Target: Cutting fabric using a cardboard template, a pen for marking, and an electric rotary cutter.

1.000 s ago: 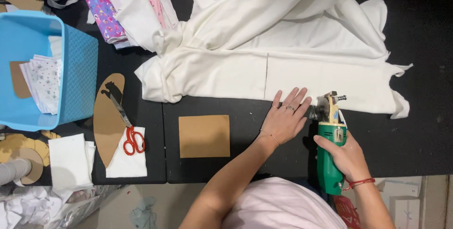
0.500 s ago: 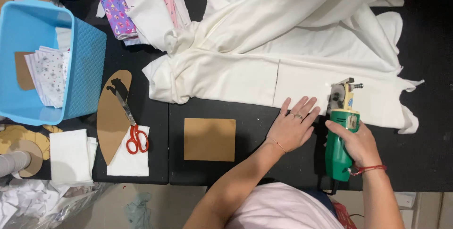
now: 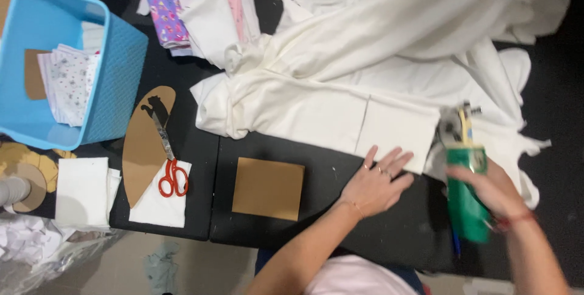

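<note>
Nearest the wearer: pale pink top at btm edge, both forearms reaching fwd over a black table [image 3: 389, 240].

Right hand [image 3: 490, 188]: wrapped round the green handle of an electric fabric cutter [image 3: 463, 170]; grip closed on it. Cutter stands upright, metal head w/ blade end at the edge of the white fabric [image 3: 340, 82], motion-blurred so blade contact can't be told. Red band on that wrist.

Left hand [image 3: 374, 182]: flat, fingers spread wide, palm on the table, fingertips pressing the near edge of a cut white rectangle [image 3: 395, 128] of the same fabric. Ring on one finger. Holds nothing.

Just left of that hand: brown cardboard square [image 3: 268, 188], lying flat, apart from the fabric.

Further left: oval cardboard template [image 3: 145, 143], red-handled scissors [image 3: 170, 170] lying across it, handles resting on a stack of white cut squares [image 3: 159, 201]. Second white stack [image 3: 82, 191] beside it, near table edge.

Far left: blue plastic basket [image 3: 115, 82] holding printed white pcs and a cardboard bit.

Far side: white fabric heaped in loose folds across centre & right of table. Patterned purple and pink cloth [image 3: 164, 9] folded at top, left of the heap.
</note>
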